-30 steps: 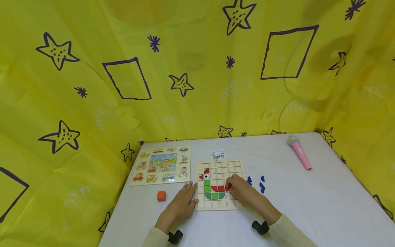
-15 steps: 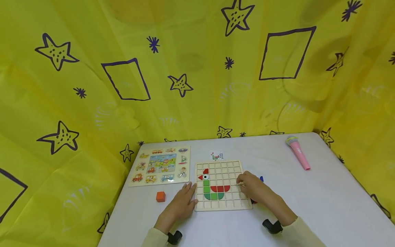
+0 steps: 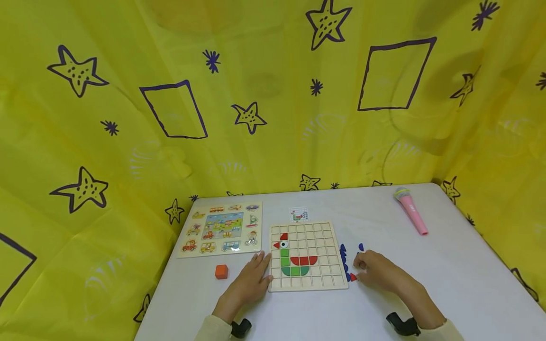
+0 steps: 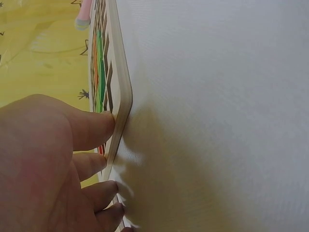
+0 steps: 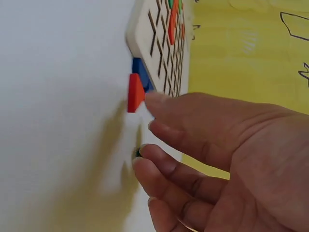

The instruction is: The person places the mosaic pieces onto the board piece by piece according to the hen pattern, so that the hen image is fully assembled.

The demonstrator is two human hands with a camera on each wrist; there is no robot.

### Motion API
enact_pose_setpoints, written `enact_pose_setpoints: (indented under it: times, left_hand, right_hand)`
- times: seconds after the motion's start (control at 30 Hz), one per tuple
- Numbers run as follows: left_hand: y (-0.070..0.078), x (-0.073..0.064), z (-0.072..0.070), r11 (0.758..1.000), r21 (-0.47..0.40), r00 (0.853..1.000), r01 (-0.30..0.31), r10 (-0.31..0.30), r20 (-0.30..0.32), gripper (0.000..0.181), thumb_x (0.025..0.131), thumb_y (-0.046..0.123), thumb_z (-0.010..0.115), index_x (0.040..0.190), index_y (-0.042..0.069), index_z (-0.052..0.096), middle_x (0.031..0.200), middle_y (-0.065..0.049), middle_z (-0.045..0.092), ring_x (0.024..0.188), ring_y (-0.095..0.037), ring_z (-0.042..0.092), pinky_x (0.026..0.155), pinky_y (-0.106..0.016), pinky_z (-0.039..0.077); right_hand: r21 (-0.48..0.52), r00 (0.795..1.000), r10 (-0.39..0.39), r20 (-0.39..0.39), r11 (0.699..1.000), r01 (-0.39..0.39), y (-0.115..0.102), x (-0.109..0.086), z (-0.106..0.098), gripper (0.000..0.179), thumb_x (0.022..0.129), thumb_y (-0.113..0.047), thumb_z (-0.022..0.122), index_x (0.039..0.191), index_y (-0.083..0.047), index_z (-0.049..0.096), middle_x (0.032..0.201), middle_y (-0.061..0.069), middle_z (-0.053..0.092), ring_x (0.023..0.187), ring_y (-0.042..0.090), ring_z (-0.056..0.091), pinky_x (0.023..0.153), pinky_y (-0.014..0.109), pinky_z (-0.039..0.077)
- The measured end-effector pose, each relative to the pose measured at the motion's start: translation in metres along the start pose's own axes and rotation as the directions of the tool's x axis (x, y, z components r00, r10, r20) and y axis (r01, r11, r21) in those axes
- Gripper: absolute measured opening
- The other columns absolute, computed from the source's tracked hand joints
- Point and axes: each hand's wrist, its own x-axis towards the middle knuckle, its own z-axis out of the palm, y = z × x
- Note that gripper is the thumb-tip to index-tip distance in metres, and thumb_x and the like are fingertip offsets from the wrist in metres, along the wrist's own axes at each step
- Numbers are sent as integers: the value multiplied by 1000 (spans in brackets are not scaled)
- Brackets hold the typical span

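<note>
In the head view a wooden grid board [image 3: 307, 287] lies flat, with green and red pieces forming a bird shape. My left hand [image 3: 250, 282] rests at its left edge, fingers extended; in the left wrist view the thumb and fingertips touch the board's side. My right hand [image 3: 379, 271] hovers right of the board, its thumb right at a loose red triangular piece [image 3: 353, 277]. In the right wrist view its fingers are loosely bent, apart from the thumb. Several blue pieces [image 3: 343, 255] line the board's right edge; another blue piece [image 3: 360, 246] lies beyond the hand.
A small picture card [image 3: 299, 214] lies behind the board. At the left are a vehicle picture puzzle [image 3: 251, 248] and an orange cube [image 3: 221, 271]. A pink toy microphone [image 3: 413, 212] lies at the back right. A yellow patterned curtain [image 3: 273, 156] surrounds the table.
My right hand has let go of the red piece at the right end of the red row and moved right, off the board, to the loose pieces. The left hand has stayed put.
</note>
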Motion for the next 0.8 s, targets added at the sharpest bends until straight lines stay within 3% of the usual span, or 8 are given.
enact_pose_setpoints:
  times: [0.1, 0.33, 0.57, 0.8]
  left_hand:
    - [-1, 0, 0, 1000, 7, 1000, 2, -2, 0, 67, 107, 32, 59, 165, 9, 35, 173, -16, 30, 161, -41, 23, 126, -63, 27]
    - [-2, 1, 1, 1000, -1, 1000, 1, -1, 7, 67, 107, 33, 58, 165, 9, 35, 173, -15, 29, 161, -41, 23, 127, -62, 27]
    - [-1, 1, -1, 1000, 9, 1000, 9, -9, 5, 68, 107, 34, 59, 166, 10, 34, 173, -14, 29, 161, -40, 22, 127, -62, 26]
    - [-2, 0, 0, 1000, 6, 1000, 1, -1, 8, 68, 107, 33, 59, 165, 9, 34, 173, -15, 29, 161, -40, 23, 127, -63, 27]
  right_hand:
    - [22, 1000, 4, 13, 1000, -4, 3, -5, 9, 23, 84, -8, 86, 100, -8, 69, 90, 2, 55, 84, 18, 51, 75, 33, 49]
    - [69, 998, -37, -48, 997, 41, 3, -10, 26, 18, 89, -3, 79, 99, -10, 67, 90, 0, 55, 82, 14, 51, 70, 28, 47]
    - [25, 998, -42, -51, 999, 43, 1, -13, 24, 21, 89, 5, 71, 102, -12, 69, 99, 2, 57, 87, 15, 55, 77, 33, 54]
    - [12, 995, -42, -92, 999, 43, 6, -15, 23, 17, 91, 0, 76, 104, -10, 69, 104, 2, 61, 93, 17, 61, 82, 38, 58]
